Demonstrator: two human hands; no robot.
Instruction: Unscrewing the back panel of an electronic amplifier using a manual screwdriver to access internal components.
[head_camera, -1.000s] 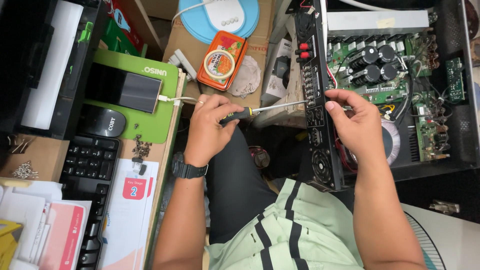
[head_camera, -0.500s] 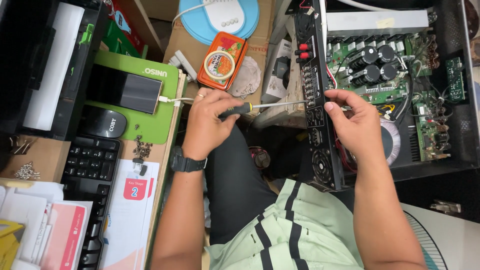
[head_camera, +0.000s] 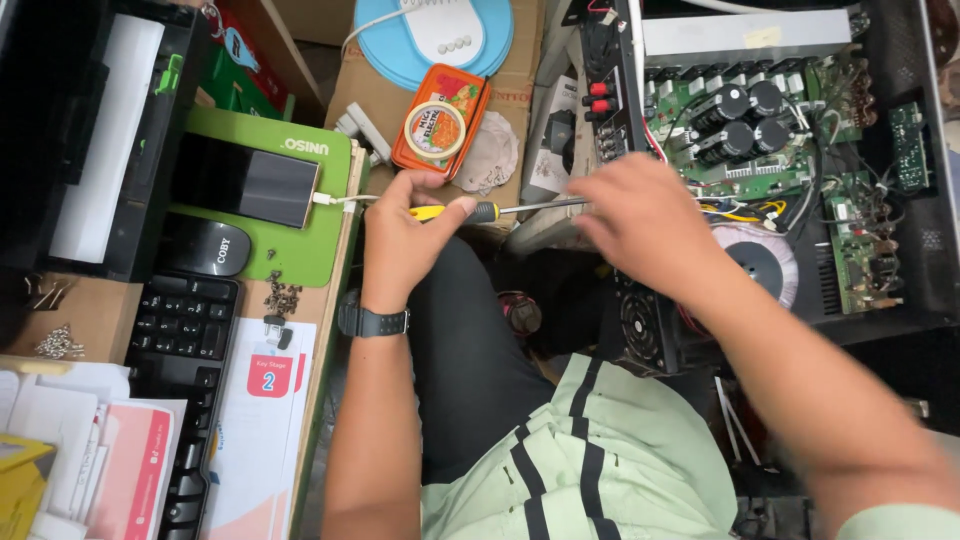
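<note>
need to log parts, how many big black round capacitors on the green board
4, clustered in two rows on the green board at top right: capacitors at. Others may hide behind the right hand.

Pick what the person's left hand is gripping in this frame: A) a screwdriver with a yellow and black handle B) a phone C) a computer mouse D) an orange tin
A: the left hand is closed around the yellow and black handle of a screwdriver, whose shaft runs level toward the right hand at the front edge of the open amplifier; the phone, mouse and orange tin lie untouched.
</note>
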